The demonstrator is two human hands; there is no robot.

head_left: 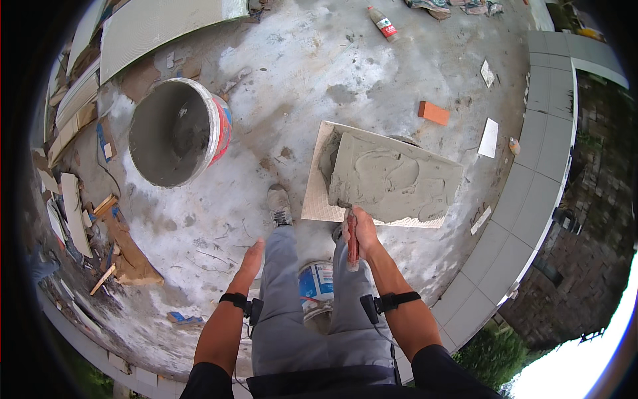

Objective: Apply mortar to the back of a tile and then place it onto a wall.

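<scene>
My right hand (363, 229) is closed around the worn red handle of a trowel (353, 247). The tool's metal neck meets the near left edge of a layer of wet grey mortar (399, 176), and its blade cannot be made out clearly. The mortar is spread thickly over most of a pale tile (315, 199) with a ribbed surface, which lies tilted in front of me. My left hand (251, 258) hangs beside my left knee, seen edge-on with the thumb stretched out and nothing visible in it. Its other fingers are partly hidden.
A large bucket (216, 126) with grey residue inside stands at the left. Another bucket (316, 282) is between my legs. An orange brick (433, 113), a plastic bottle (383, 24) and a white tile offcut (488, 137) lie beyond. Wood and cardboard scraps (126, 243) litter the left.
</scene>
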